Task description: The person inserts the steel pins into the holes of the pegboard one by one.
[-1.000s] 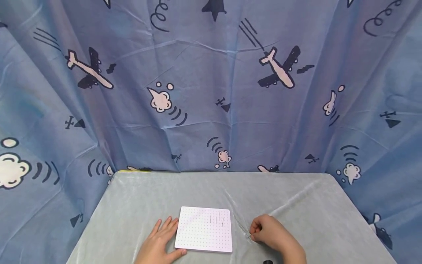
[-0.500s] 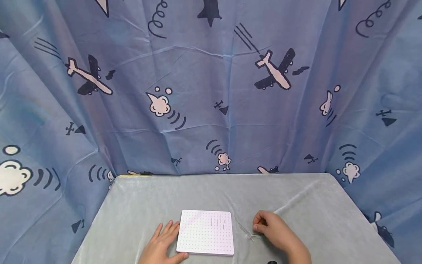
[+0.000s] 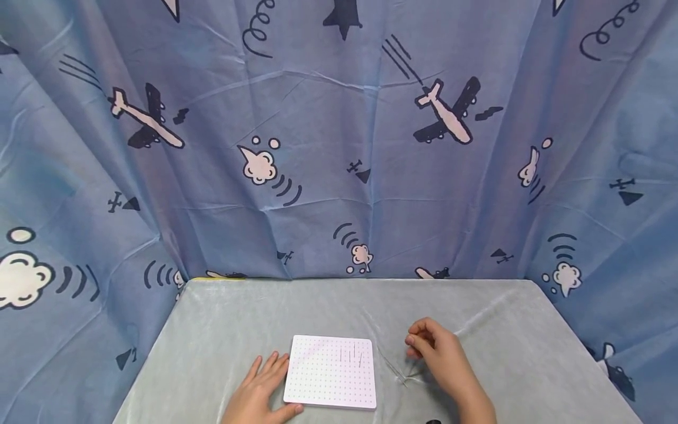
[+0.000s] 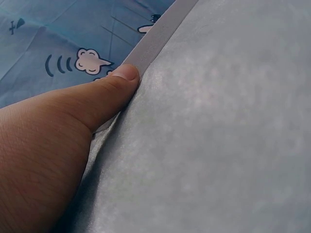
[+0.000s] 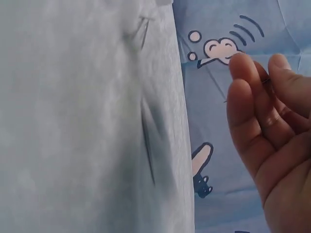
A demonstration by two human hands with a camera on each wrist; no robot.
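Left hand [image 3: 256,393], fingers straight, touches white rectangular dotted board [image 3: 318,378] on grey cloth [image 3: 238,318]. Right hand [image 3: 435,351], right of it, nearly closed, pinches, I think, a thin dark pin [image 5: 266,81]; slackness could drop it.

Blue-violet cloth [image 3: 318,224] hangs in soft folds behind and to both sides, printed with airplanes [image 3: 450,121], puffy clouds [image 3: 259,167] and a dark star [image 3: 346,17]. Before it lies a pale grey, creased tabletop [image 3: 265,312], a thin yellow strip [image 3: 219,278] showing at its far left edge.
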